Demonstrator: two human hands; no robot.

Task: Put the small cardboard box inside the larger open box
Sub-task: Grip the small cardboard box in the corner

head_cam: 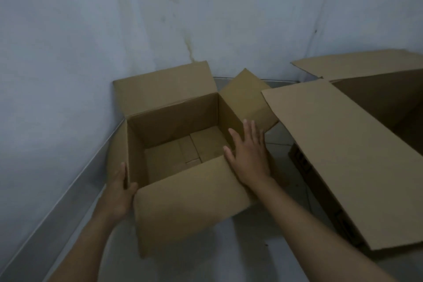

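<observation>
The small cardboard box (187, 208) stands on the floor in a wall corner, its top flaps spread open and nothing inside. My left hand (119, 190) grips its near-left corner, thumb at the rim and fingers along the outer left wall. My right hand (249, 155) lies flat with spread fingers against the box's right rim, holding nothing. The larger open box (343, 155) sits to the right, apart from the small box. Its long flap leans out toward me and its dark inside (384, 103) shows at the far right.
Pale walls (68, 64) meet in a corner behind the small box, with a metal strip (75, 181) along their base. Grey tiled floor (206, 258) lies in front of both boxes.
</observation>
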